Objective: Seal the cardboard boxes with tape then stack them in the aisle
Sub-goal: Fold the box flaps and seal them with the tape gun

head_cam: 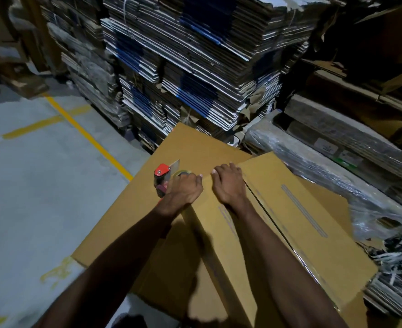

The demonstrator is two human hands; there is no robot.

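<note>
Both forearms reach up from the bottom edge toward the far end of the box [278, 233], which lies straight ahead on a flattened sheet [129, 209] of cardboard. The left hand [183, 192] is curled round a red tape gun [163, 178] and holds it at the box's far left corner. The right hand [229, 183] lies just beside it, fingers bent over the far edge of the top flap, pressing rather than gripping as far as can be seen.

The box's long axis runs from the person away and slightly left, and the dark seam [266, 214] between the 2 top flaps follows it, just right of the right hand. A pale strip [301, 209] on the right flap runs the same way. The gun sits left of that seam, so the left hand probably has to cross toward it before a pull back along the seam.

Faint print runs along the box's left edge, too blurred to read. Small labels [326, 146] on wrapped bundles [337, 166] at right are also unreadable. Yellow lines [86, 136] mark the floor at left.
</note>
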